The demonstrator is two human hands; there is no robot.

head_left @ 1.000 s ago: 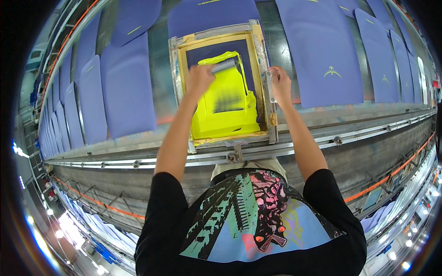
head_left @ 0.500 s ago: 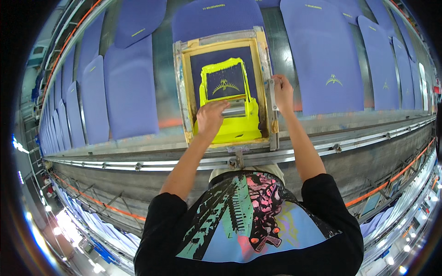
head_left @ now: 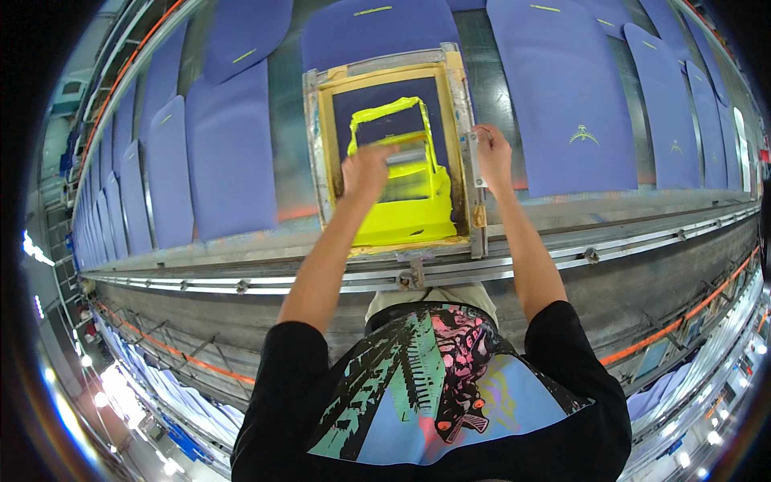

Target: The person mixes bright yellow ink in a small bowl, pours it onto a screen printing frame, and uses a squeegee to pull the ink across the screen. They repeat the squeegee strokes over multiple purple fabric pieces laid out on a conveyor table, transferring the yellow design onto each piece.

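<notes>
A screen-printing frame [head_left: 457, 96] with worn, taped edges lies over a blue-violet fabric panel [head_left: 377, 36] in front of me. Bright yellow-green ink [head_left: 401, 223] is pooled thickly at the screen's near end and outlines a dark rectangle. My left hand [head_left: 367, 170], slightly blurred, is closed on one end of a squeegee [head_left: 409, 153], which rests across the middle of the mesh. At the frame's right side, the fingers of my right hand [head_left: 493, 151] are closed on a flat metal bracket [head_left: 474, 165] fixed there.
The frame sits on a long metal table [head_left: 281, 161]. More blue-violet panels lie left and right, and one right-hand panel [head_left: 566, 112] bears a small yellow emblem. A metal rail [head_left: 522, 269] runs along the table's near edge. Behind me is another rack with an orange bar [head_left: 666, 325].
My left hand has pushed the squeegee away from me across the mesh, covering the emblem area and leaving ink streaks behind it. The right hand stays at the bracket.
</notes>
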